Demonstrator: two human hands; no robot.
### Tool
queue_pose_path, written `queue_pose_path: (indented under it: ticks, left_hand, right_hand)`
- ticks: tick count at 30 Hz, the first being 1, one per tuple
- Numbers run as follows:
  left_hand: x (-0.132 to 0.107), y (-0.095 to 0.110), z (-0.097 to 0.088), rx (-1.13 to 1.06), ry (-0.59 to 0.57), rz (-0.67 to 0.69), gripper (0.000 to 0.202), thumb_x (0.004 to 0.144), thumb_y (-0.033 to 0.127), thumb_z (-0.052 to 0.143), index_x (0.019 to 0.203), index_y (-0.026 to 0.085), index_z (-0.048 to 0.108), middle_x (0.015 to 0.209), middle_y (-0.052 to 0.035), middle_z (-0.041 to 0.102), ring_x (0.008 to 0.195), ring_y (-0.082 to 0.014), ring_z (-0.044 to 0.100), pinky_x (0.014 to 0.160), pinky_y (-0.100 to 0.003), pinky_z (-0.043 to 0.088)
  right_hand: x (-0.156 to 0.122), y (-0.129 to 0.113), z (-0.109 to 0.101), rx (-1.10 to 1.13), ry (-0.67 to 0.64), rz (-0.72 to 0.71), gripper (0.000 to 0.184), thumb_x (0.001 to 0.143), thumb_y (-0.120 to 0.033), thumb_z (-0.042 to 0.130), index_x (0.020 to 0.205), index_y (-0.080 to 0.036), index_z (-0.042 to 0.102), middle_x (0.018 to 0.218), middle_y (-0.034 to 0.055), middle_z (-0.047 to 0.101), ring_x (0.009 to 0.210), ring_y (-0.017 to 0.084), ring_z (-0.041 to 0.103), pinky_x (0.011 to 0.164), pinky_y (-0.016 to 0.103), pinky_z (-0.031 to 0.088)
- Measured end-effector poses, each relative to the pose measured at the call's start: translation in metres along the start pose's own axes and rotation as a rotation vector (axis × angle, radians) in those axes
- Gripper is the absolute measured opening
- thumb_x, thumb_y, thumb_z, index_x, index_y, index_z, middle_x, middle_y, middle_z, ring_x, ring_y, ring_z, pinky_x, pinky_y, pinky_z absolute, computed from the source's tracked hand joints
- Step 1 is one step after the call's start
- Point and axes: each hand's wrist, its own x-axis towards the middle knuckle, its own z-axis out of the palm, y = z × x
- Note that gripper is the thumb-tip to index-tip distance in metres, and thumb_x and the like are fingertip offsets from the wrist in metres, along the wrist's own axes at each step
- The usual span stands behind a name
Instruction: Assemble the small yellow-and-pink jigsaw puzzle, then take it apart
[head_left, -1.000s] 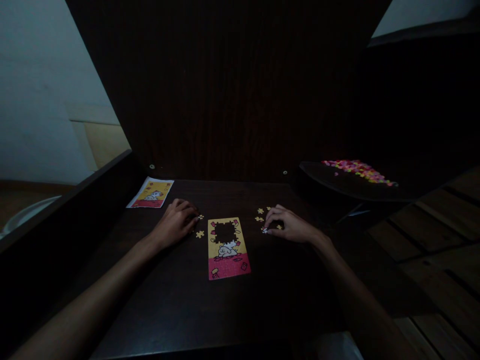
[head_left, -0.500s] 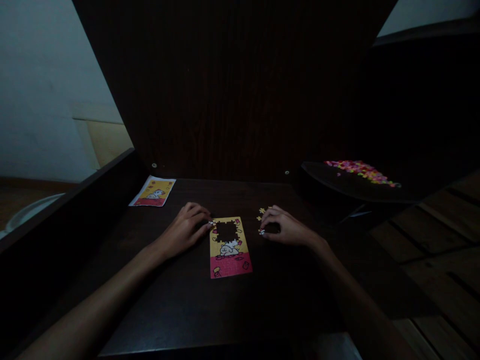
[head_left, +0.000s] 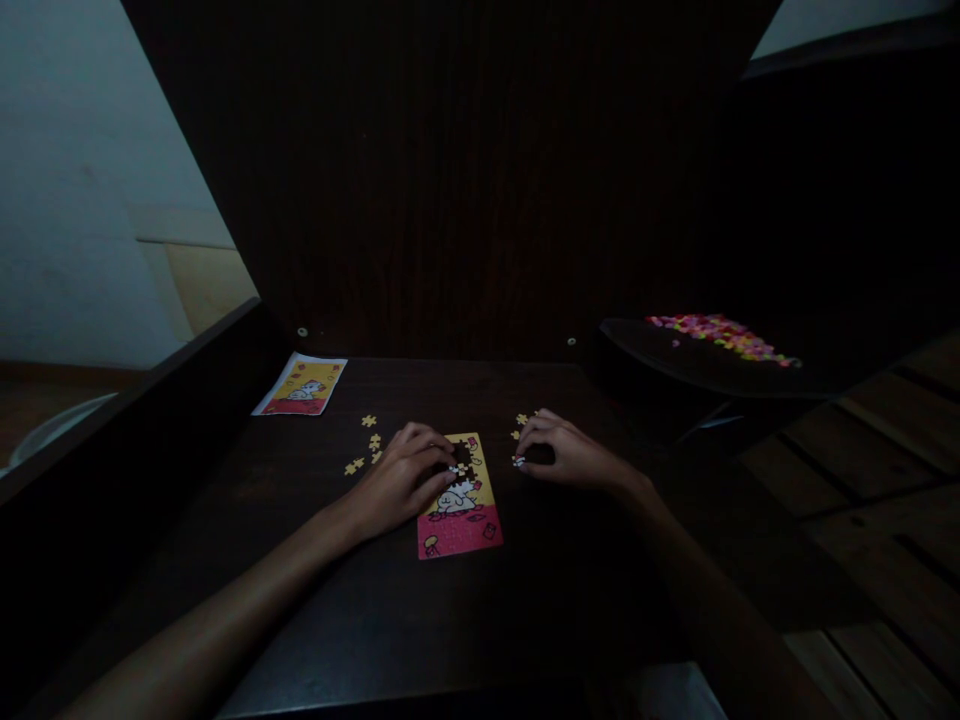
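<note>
A yellow and pink jigsaw puzzle [head_left: 461, 525] with a white cartoon animal lies on the dark tabletop, a gap in its upper half. My left hand [head_left: 409, 470] reaches over its left side, thumb and fingers closed on a small puzzle piece [head_left: 460, 469] above the gap. To the right of the puzzle, my right hand [head_left: 559, 448] pinches a white-and-dark puzzle piece [head_left: 518, 461] near the tabletop. Yellow loose pieces [head_left: 523, 419] lie just behind the right fingers. Several more yellow pieces [head_left: 368, 421] lie left of the puzzle, beyond my left hand.
A printed reference picture [head_left: 306, 384] lies at the back left. A dark panel [head_left: 450, 200] rises behind the tabletop [head_left: 360, 620], and a low side wall [head_left: 150, 420] runs along the left. Many small colourful bits [head_left: 724, 335] lie on a dark surface at the right.
My left hand has moved right, from the puzzle's left edge to over its gap, carrying a piece. Loose yellow pieces at the left are now uncovered. My right hand stays nearly in place.
</note>
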Motion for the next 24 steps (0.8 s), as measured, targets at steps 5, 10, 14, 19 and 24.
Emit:
queue_pose_path:
  ticks: [5,10,14,19,24]
  left_hand:
    - [0.004,0.0,0.009,0.022,-0.019,0.004,0.019,0.096,0.028,0.054,0.106,0.022,0.069,0.113,-0.0072,0.064,0.114,-0.0254,0.049,0.1,-0.045,0.045]
    - [0.005,-0.002,0.014,0.039,-0.029,0.032,0.018,0.096,0.026,0.055,0.108,0.021,0.068,0.112,-0.0063,0.065,0.113,-0.0243,0.05,0.099,-0.043,0.045]
    - [0.008,-0.003,0.016,0.042,-0.015,0.041,0.016,0.095,0.023,0.058,0.106,0.02,0.068,0.11,-0.0056,0.066,0.111,-0.0234,0.051,0.097,-0.041,0.045]
    - [0.01,-0.002,0.017,0.033,-0.019,0.05,0.015,0.095,0.024,0.058,0.106,0.02,0.068,0.109,-0.0061,0.066,0.109,-0.0237,0.052,0.097,-0.042,0.045]
    - [0.01,0.0,0.015,0.019,-0.015,0.044,0.017,0.097,0.026,0.055,0.104,0.021,0.069,0.107,-0.0052,0.067,0.108,-0.0227,0.051,0.097,-0.041,0.044]
  right_hand:
    - [0.001,-0.004,0.0,-0.023,-0.006,-0.003,0.01,0.082,-0.028,0.069,0.091,-0.024,0.073,0.105,0.0053,0.068,0.106,0.026,0.057,0.109,0.049,0.038]
    - [0.002,-0.006,0.0,-0.021,-0.005,-0.008,0.008,0.082,-0.026,0.07,0.089,-0.023,0.073,0.102,0.005,0.068,0.105,0.025,0.059,0.11,0.047,0.036]
    - [0.002,-0.007,0.0,-0.011,0.0,-0.014,0.008,0.082,-0.025,0.07,0.089,-0.022,0.072,0.101,0.0049,0.068,0.104,0.024,0.059,0.11,0.048,0.035]
    - [0.003,-0.006,0.003,-0.017,0.01,-0.022,0.008,0.082,-0.025,0.07,0.089,-0.022,0.071,0.101,0.0058,0.068,0.104,0.025,0.058,0.099,0.043,0.044]
    - [0.003,-0.003,0.008,-0.004,0.05,-0.051,0.01,0.079,-0.022,0.072,0.089,-0.021,0.07,0.101,0.0058,0.068,0.104,0.025,0.058,0.096,0.041,0.046]
